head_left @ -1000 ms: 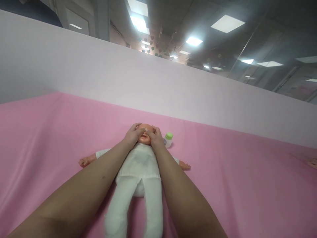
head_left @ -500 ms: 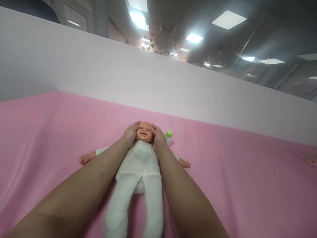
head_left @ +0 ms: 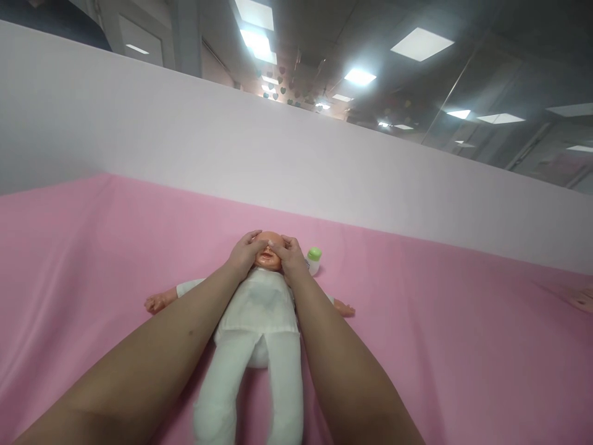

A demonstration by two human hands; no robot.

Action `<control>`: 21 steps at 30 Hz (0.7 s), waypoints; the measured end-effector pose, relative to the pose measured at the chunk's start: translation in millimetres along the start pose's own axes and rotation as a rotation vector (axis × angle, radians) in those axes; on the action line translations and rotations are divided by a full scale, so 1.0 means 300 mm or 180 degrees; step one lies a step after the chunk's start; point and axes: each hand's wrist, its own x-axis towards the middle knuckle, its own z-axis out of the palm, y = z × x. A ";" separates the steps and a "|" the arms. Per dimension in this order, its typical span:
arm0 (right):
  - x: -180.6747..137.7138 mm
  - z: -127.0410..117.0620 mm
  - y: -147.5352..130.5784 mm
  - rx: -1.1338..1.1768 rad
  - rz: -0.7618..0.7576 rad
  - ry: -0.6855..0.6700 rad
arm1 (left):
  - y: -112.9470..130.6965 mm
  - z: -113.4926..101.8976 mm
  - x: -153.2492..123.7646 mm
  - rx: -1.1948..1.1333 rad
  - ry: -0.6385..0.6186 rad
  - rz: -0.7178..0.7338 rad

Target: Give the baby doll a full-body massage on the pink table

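Doll [head_left: 259,309] lies on its back on the pink cloth [head_left: 440,346], head toward 12 o'clock, white legs toward 6 o'clock, and bare arms spread to 9 and 3 o'clock. The left grip [head_left: 243,253] rests on the 9 o'clock side of the doll's head [head_left: 266,254] and the right grip [head_left: 291,254] on the 3 o'clock side. Both are loosely curved rather than closed. Their fingertips meet over the upper face, so only the mouth and chin show. Both forearms run along the doll's body. A small bottle with a green cap [head_left: 314,261] stands just beside the right grip at 3 o'clock. A pale partition [head_left: 231,142] rises beyond the cloth at 12 o'clock.
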 end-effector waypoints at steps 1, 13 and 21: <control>0.001 0.001 0.000 -0.0031 -0.0003 0.0034 | -0.002 -0.001 0.003 0.0032 0.0010 0.0005; 0.015 -0.011 0.020 0.0336 -0.0003 0.0126 | -0.007 0.013 0.015 -0.0092 0.0088 0.0000; 0.003 -0.028 0.011 0.0574 0.0142 -0.0052 | -0.007 0.008 -0.002 -0.0268 0.0130 0.0006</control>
